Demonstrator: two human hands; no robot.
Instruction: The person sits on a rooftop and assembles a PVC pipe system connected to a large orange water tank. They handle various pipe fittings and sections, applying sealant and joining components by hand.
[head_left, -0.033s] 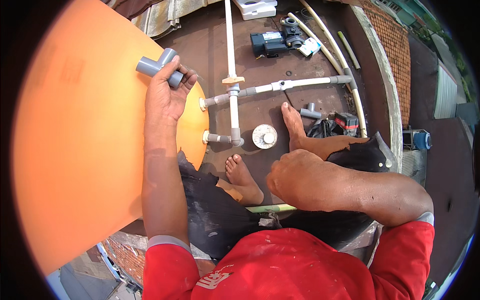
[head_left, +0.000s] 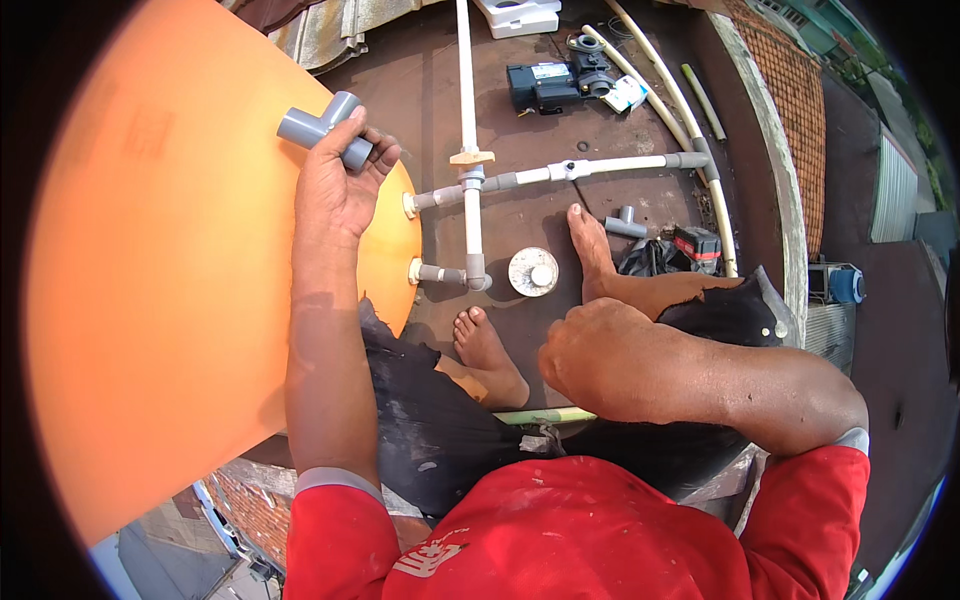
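Note:
Raised at the left, my left hand (head_left: 345, 185) grips a grey pipe tee (head_left: 318, 126) between thumb and fingers, in front of the large orange tank (head_left: 160, 270). The tee's short branch points up and away from me. My right hand (head_left: 590, 355) is closed in a fist over my lap, back upward; its curled fingers hide whatever they may hold. Beyond it, a round white tub (head_left: 533, 272) with a lid stands on the brown floor between my bare feet. A second grey tee (head_left: 626, 224) lies by my right foot.
White pipework (head_left: 474, 220) with grey fittings and a valve (head_left: 472, 158) joins the tank's two outlets. Farther off lie a black pump (head_left: 550, 86) and loose pipes (head_left: 650, 100). A dark battery pack (head_left: 697, 246) and black plastic bag (head_left: 647, 258) sit near the right wall (head_left: 780, 170).

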